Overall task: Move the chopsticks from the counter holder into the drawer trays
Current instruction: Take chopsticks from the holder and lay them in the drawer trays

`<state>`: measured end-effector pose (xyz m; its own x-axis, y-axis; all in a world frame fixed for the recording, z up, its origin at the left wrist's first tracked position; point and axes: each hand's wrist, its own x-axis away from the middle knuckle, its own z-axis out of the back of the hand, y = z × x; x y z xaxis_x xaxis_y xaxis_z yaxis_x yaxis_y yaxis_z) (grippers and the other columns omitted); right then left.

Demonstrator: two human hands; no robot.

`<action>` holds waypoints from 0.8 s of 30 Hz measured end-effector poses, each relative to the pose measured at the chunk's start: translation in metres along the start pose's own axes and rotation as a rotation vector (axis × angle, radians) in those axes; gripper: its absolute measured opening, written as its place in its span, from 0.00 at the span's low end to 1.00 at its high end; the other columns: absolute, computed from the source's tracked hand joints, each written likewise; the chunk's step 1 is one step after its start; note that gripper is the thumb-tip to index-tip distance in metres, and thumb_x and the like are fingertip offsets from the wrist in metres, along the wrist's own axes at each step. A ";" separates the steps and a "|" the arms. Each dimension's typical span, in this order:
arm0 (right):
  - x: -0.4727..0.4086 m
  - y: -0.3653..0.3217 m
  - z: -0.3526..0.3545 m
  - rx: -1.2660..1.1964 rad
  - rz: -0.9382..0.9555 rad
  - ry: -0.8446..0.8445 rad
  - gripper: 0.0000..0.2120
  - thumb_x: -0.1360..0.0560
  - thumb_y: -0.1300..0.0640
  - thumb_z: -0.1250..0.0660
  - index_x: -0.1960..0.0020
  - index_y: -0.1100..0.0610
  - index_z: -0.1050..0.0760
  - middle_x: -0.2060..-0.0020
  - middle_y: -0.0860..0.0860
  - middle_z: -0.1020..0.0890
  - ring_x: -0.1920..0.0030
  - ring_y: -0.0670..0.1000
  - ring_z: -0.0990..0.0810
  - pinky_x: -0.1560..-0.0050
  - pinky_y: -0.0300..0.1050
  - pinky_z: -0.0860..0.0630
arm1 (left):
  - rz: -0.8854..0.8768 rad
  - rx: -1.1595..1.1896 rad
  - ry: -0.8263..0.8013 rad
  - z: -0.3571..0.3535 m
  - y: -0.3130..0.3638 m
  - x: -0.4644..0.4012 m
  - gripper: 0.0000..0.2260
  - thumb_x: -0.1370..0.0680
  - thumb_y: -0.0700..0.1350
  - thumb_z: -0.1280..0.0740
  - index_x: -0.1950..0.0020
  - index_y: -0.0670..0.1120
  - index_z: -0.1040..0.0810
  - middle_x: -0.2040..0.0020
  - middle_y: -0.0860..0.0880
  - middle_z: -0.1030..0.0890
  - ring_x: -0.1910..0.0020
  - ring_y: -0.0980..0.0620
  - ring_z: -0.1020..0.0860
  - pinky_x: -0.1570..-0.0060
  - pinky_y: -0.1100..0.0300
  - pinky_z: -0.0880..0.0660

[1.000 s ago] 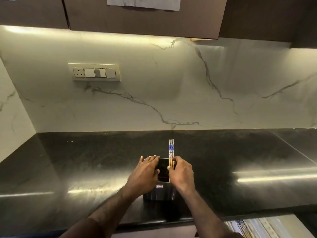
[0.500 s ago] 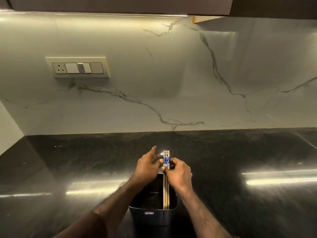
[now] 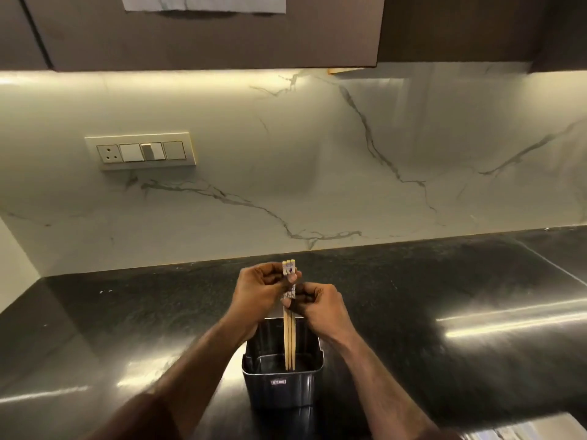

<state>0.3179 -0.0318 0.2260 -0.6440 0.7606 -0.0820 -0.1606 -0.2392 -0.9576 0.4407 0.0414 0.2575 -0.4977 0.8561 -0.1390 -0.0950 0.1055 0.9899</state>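
A small bunch of wooden chopsticks with patterned blue-and-white tops stands upright, its tips down inside the black square holder on the dark counter. My left hand grips the patterned tops from the left. Just below and to the right, my right hand pinches the same bunch. Both hands are above the holder's rim. The drawer trays show only as a pale sliver at the bottom right corner.
The glossy black counter runs left and right of the holder. A marble backsplash with a switch plate rises behind. Dark wall cabinets hang overhead with a white cloth on one door.
The chopsticks have risen higher out of the holder, and both hands have moved up with them. The camera has tilted, so the cabinets show again.
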 end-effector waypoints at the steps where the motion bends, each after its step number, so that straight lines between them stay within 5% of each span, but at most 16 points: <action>1: 0.006 -0.004 0.000 0.002 0.004 -0.005 0.07 0.27 0.58 0.27 0.50 0.50 0.17 0.57 0.46 0.14 0.54 0.42 0.16 0.51 0.37 0.20 | -0.035 0.019 0.001 0.001 0.013 0.005 0.10 0.29 0.38 0.27 0.48 0.44 0.17 0.54 0.48 0.13 0.52 0.54 0.16 0.54 0.65 0.21; 5: 0.048 -0.015 -0.007 -0.001 -0.011 -0.028 0.08 0.27 0.58 0.27 0.47 0.53 0.18 0.55 0.48 0.14 0.53 0.44 0.16 0.46 0.43 0.19 | -0.139 0.091 -0.005 0.007 0.069 0.033 0.13 0.33 0.43 0.27 0.50 0.45 0.17 0.55 0.48 0.13 0.54 0.52 0.15 0.56 0.62 0.19; 10: 0.113 -0.013 -0.008 -0.054 -0.039 -0.041 0.08 0.27 0.59 0.27 0.49 0.53 0.17 0.56 0.49 0.13 0.54 0.46 0.14 0.50 0.44 0.17 | -0.180 0.141 0.000 -0.002 0.105 0.065 0.08 0.27 0.37 0.29 0.48 0.42 0.18 0.55 0.45 0.13 0.57 0.47 0.14 0.60 0.57 0.18; 18: 0.213 0.006 0.058 -0.047 -0.153 0.022 0.07 0.27 0.60 0.27 0.49 0.58 0.17 0.57 0.54 0.13 0.58 0.51 0.14 0.52 0.51 0.16 | -0.064 0.287 -0.042 -0.064 0.102 0.124 0.07 0.26 0.37 0.29 0.49 0.42 0.18 0.54 0.44 0.14 0.56 0.46 0.14 0.61 0.59 0.18; 24: 0.280 0.022 0.129 -0.002 -0.223 0.080 0.08 0.27 0.60 0.27 0.49 0.62 0.17 0.59 0.56 0.14 0.60 0.51 0.14 0.57 0.46 0.16 | 0.020 0.343 -0.066 -0.135 0.089 0.166 0.09 0.27 0.38 0.29 0.47 0.40 0.19 0.52 0.42 0.14 0.52 0.44 0.15 0.57 0.54 0.18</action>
<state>0.0371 0.0984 0.2178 -0.5314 0.8399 0.1105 -0.2907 -0.0583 -0.9550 0.2336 0.1243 0.3186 -0.4382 0.8897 -0.1283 0.2155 0.2426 0.9459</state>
